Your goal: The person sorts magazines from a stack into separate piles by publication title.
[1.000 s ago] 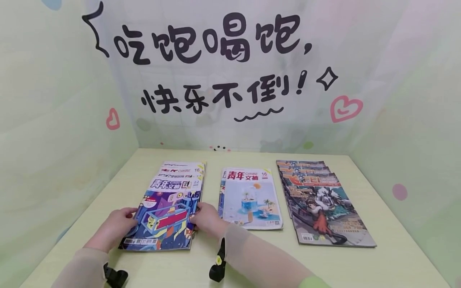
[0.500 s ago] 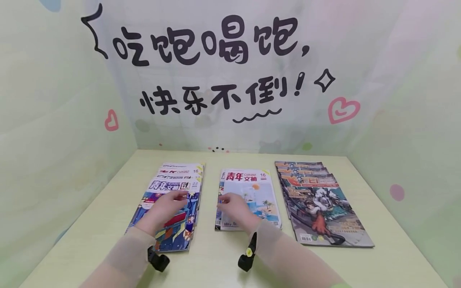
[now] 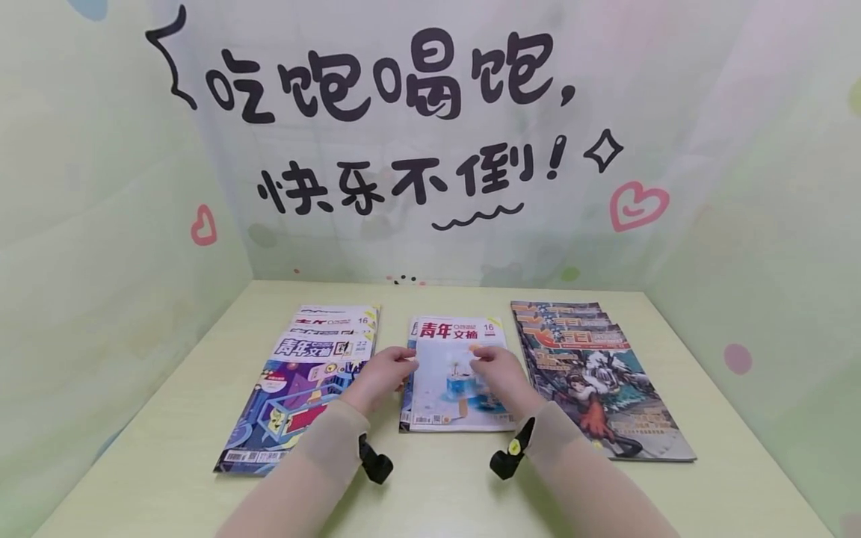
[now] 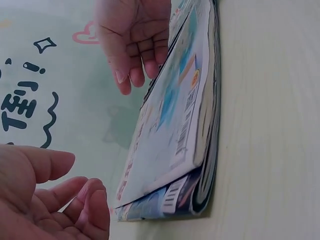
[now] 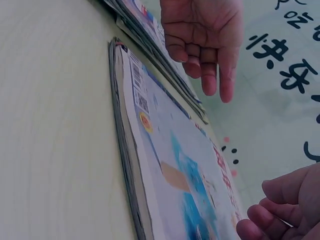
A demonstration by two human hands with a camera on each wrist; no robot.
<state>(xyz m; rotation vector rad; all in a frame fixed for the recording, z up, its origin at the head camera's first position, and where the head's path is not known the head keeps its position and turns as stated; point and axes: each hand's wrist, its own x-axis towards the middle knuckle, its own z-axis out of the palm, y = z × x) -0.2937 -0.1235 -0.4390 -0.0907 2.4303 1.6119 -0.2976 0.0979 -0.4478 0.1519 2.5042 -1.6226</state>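
Note:
In the middle of the table lies a short stack of magazines, its top magazine (image 3: 433, 400) pale with a blue seaside picture and red title. A darker magazine (image 4: 142, 210) sticks out beneath it. My left hand (image 3: 382, 379) hovers by the stack's left edge, fingers loosely bent and thumb apart. Over the right side of the cover is my right hand (image 3: 506, 381), its fingers also loosely bent. Both wrist views show air between the hands and the paper; neither hand holds anything.
On the left, a fanned stack of magazines (image 3: 269, 426) has a purple-blue cover on top, partly behind my left arm. To the right lies another overlapping stack of magazines (image 3: 605, 396) with a dark fantasy cover. A printed fabric wall (image 3: 377, 246) encloses the pale table (image 3: 148, 448).
My hands have let go of the left stack's top magazine and moved right to the middle stack. The left hand crossed over the left stack on the way. The magazines lie nearly as before.

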